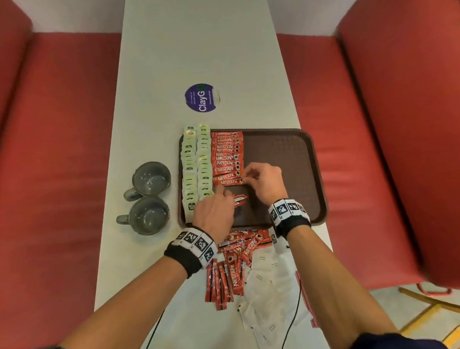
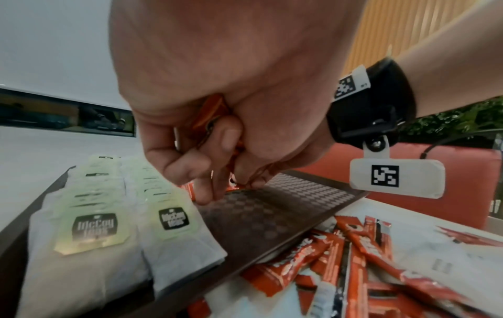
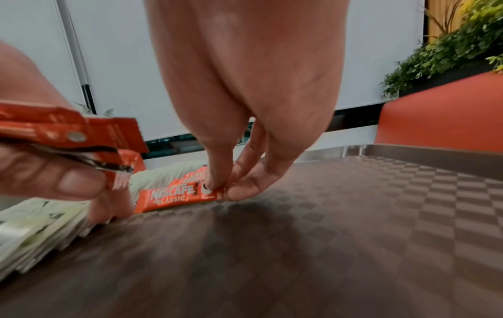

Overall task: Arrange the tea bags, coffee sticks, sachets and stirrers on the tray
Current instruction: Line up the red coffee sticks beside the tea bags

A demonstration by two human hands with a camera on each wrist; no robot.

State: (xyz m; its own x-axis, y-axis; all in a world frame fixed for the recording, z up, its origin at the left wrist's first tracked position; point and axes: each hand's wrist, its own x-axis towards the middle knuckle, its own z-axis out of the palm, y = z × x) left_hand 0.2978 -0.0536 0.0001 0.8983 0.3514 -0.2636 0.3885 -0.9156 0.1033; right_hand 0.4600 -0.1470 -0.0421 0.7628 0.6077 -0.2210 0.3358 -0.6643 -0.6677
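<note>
Head view steeply down over the tray (image 1: 289,138); both wrist views low, close, seemingly sharing its surface.

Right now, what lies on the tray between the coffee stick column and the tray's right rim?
Nothing: in the head view the tray floor is bare from the coffee stick column to its right rim.

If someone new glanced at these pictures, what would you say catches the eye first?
Probably the brown tray, its left part filled with two columns of pale green tea bags and a neat row of red coffee sticks. Over it, the right hand pinches the nearest stick in that row while the left hand holds a few more. A loose heap of red sticks and white sachets lies on the table before the tray.
</note>
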